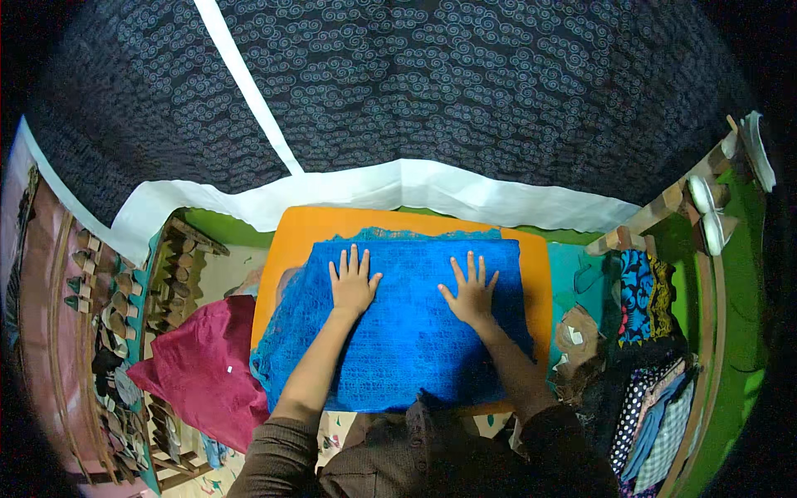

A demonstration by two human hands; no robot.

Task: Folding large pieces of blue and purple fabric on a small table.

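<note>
A blue cloth lies folded into a broad rectangle on an orange table. Its lace-like teal edge shows along the left side and the far side. My left hand rests flat on the cloth's left half, fingers spread and pointing away from me. On the right half my right hand lies palm down in the same way, its fingers apart. Neither hand grips anything. My forearms cross the near part of the cloth, and a dark shadow falls near the right one.
A maroon cloth lies left of the table, beside wooden racks with shoes. Folded clothes and a patterned blue cloth sit at the right. White shoes rest on a wooden rail. A dark patterned curtain hangs behind.
</note>
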